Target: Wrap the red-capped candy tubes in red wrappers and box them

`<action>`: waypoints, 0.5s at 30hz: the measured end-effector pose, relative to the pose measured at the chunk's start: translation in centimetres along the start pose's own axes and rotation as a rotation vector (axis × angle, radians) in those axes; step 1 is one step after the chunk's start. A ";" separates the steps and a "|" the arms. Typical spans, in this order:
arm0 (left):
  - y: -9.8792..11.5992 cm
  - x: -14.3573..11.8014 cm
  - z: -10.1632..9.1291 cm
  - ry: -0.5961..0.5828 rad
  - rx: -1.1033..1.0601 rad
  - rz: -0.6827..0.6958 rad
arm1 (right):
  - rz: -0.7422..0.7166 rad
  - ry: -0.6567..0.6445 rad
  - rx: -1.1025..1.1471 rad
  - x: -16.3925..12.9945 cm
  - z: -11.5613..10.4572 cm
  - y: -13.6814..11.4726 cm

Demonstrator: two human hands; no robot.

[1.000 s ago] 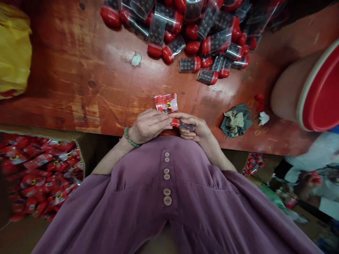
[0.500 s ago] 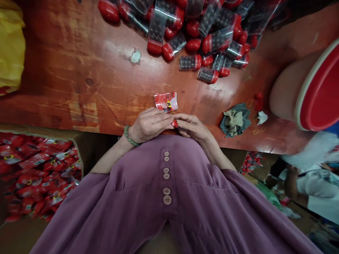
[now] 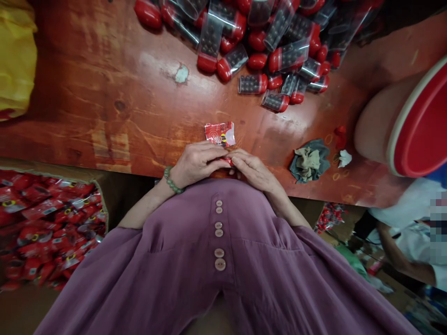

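Observation:
My left hand point(image 3: 199, 161), with a green bead bracelet point(image 3: 172, 180) at its wrist, is closed with its fingers reaching right. My right hand point(image 3: 253, 170) meets it at the table's near edge, fingers bent and pinching. Between the fingertips of both hands shows a small glossy red thing point(image 3: 227, 161); most of it is hidden, so its kind is unclear. Just beyond the fingers lies a red printed packet point(image 3: 219, 133) with a white and yellow patch. Its near edge is hidden behind my left hand.
Clear tubes with red caps and dark balls point(image 3: 249, 84) are heaped at the back. A box of red packets point(image 3: 45, 223) stands lower left. On the right are a crumpled cloth point(image 3: 309, 160), rubber bands, a red-lidded bucket point(image 3: 373, 121) and another person's arm point(image 3: 401, 256).
My fingers have shifted slightly around the small red thing, and my right thumb side has turned over it. At far right, the other person's arm has come further into view.

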State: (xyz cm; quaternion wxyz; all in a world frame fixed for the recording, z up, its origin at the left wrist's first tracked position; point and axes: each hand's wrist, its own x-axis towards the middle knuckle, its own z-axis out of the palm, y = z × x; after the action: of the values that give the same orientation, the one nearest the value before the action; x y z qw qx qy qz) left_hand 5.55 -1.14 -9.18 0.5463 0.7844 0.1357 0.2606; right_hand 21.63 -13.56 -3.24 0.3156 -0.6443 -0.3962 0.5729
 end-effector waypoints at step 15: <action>2.8 0.7 -0.8 0.173 -0.687 -0.589 | 0.039 0.165 0.340 -0.2 0.8 -0.7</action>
State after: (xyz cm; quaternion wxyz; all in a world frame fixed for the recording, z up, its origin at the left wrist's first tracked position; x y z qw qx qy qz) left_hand 5.46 -1.22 -6.18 0.8119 0.4614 0.3037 0.1889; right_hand 20.72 -13.47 -2.69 0.4404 -0.6341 -0.2537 0.5828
